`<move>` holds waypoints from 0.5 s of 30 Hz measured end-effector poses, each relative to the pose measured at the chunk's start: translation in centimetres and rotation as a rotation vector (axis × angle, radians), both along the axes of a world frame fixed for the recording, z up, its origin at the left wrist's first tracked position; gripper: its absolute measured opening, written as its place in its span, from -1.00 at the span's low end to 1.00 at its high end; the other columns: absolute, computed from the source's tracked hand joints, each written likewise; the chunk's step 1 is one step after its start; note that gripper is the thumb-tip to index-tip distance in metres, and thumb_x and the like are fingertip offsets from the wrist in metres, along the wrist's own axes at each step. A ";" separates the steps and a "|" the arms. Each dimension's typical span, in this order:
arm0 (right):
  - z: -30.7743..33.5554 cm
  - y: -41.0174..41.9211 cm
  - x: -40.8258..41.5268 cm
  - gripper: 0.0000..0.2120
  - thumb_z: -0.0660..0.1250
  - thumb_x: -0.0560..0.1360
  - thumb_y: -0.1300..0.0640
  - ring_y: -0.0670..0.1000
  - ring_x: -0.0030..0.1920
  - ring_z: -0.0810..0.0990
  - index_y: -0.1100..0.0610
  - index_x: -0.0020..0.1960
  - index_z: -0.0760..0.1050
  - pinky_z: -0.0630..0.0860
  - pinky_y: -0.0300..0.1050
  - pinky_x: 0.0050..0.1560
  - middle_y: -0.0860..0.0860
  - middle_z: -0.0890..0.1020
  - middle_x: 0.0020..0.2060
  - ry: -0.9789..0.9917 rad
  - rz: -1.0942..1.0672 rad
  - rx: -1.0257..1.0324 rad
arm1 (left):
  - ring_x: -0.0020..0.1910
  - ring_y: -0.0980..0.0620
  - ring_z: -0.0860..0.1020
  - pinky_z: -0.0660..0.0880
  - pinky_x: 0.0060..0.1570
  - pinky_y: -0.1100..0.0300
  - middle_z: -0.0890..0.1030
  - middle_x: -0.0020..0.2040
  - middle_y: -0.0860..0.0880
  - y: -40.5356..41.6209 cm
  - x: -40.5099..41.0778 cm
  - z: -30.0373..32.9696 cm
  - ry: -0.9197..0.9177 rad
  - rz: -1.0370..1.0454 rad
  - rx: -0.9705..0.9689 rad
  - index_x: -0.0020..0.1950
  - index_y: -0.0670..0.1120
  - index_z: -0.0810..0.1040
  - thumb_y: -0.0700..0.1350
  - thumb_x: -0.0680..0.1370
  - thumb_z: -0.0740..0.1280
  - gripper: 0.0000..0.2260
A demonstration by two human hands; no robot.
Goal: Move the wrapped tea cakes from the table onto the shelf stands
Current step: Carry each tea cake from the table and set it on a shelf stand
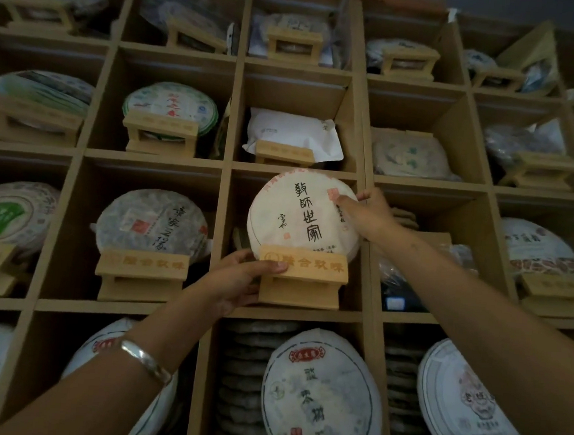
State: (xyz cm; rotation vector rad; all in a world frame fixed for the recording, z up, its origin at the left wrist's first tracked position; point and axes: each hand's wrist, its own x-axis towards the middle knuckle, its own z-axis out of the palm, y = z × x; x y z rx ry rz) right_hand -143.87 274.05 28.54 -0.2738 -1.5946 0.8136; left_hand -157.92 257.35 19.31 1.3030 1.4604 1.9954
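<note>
In the middle cubby of the shelf [216, 308], the left hand [239, 279] clamps the stand [303, 277] by its left end. The cake [299, 215] sits upright in it, face out. The right hand [368, 217], fingers closed on the cake's upper-right rim, steadies it.

Dim light; wooden cubby shelving [228, 164] fills view, dark wall [535, 10] above.
</note>
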 end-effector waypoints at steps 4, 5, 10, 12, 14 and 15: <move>-0.1 0.9 -1.4 -0.66 0.42 0.47 -0.14 -0.07 -0.18 0.54 0.01 -0.05 0.31 0.42 -0.17 -0.36 -0.03 0.52 -0.12 -0.009 -0.033 -0.001 | 0.11 -0.08 0.59 0.57 0.10 -0.02 0.63 0.17 -0.09 1.3 -1.2 -0.1 -0.004 0.038 -0.025 0.29 -0.05 0.52 -0.16 0.29 0.57 -0.42; -0.1 1.0 -1.7 -0.65 0.41 0.47 -0.14 -0.06 -0.18 0.54 0.03 0.00 0.32 0.42 -0.17 -0.36 -0.03 0.52 -0.12 -0.018 -0.044 -0.002 | 0.10 -0.07 0.60 0.57 0.08 -0.01 0.65 0.15 -0.08 1.6 -1.5 -0.2 -0.007 0.044 -0.031 0.26 -0.05 0.53 -0.17 0.34 0.56 -0.49; -0.4 1.6 -3.2 -0.54 0.33 0.54 -0.14 0.01 -0.10 0.54 0.15 0.22 0.30 0.39 -0.17 -0.36 0.03 0.51 -0.01 -0.090 -0.070 -0.015 | 0.12 -0.06 0.57 0.57 0.06 -0.02 0.64 0.14 -0.07 2.5 -2.3 0.1 -0.007 0.111 -0.054 0.24 -0.07 0.54 -0.17 0.38 0.56 -0.54; -0.4 1.7 -3.8 -0.49 0.30 0.57 -0.11 0.06 0.01 0.53 0.18 0.34 0.25 0.44 -0.13 -0.27 0.08 0.50 0.09 -0.126 -0.089 -0.014 | 0.12 -0.05 0.56 0.57 0.05 -0.02 0.62 0.16 -0.07 2.8 -2.4 0.2 -0.024 0.129 -0.069 0.24 -0.08 0.54 -0.18 0.39 0.56 -0.55; -0.5 1.8 -4.3 -0.51 0.27 0.58 -0.05 0.09 0.06 0.55 0.19 0.37 0.24 0.52 -0.02 -0.12 0.12 0.52 0.15 -0.142 -0.106 -0.013 | 0.13 -0.06 0.54 0.56 0.05 -0.03 0.60 0.17 -0.07 2.9 -2.5 0.3 -0.029 0.141 -0.090 0.25 -0.09 0.54 -0.19 0.40 0.55 -0.55; -0.5 1.8 -4.6 -0.53 0.26 0.59 -0.03 0.11 0.10 0.56 0.20 0.37 0.25 0.55 0.02 -0.04 0.13 0.53 0.17 -0.144 -0.108 -0.008 | 0.16 -0.08 0.53 0.56 0.08 -0.05 0.59 0.18 -0.08 3.0 -2.6 0.3 -0.030 0.147 -0.100 0.26 -0.10 0.53 -0.19 0.40 0.55 -0.55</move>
